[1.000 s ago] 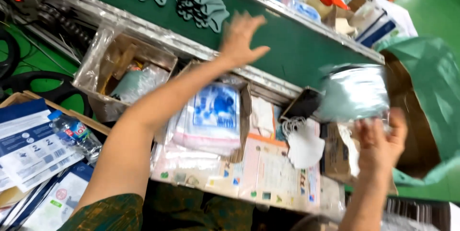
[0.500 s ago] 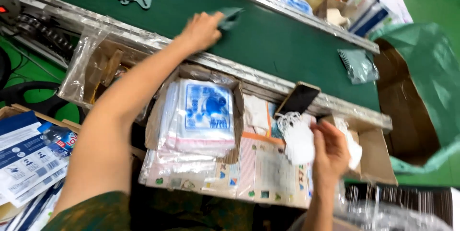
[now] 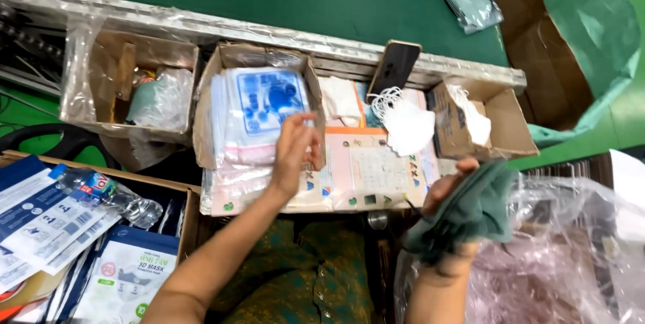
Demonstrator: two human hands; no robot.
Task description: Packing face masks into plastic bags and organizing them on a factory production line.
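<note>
Left hand point(image 3: 295, 152): we pinch the top clear printed pouch point(image 3: 263, 105) in the mid-frame stack.
Right hand point(image 3: 451, 193): we clutch dark green fabric masks point(image 3: 474, 213), unpacked, lower right.

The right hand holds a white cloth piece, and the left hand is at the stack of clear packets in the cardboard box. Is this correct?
Not fully. In the head view the cloth piece in the right hand is dark green, not white. The left hand is indeed at the stack of clear packets in the cardboard box.

The left hand point(image 3: 295, 152) pinches the top clear packet in the stack of blue-printed packets point(image 3: 259, 112) inside an open cardboard box point(image 3: 208, 105). The right hand point(image 3: 447, 193) grips a dark green mask point(image 3: 474, 213) over crinkled clear plastic point(image 3: 551, 257).
</note>
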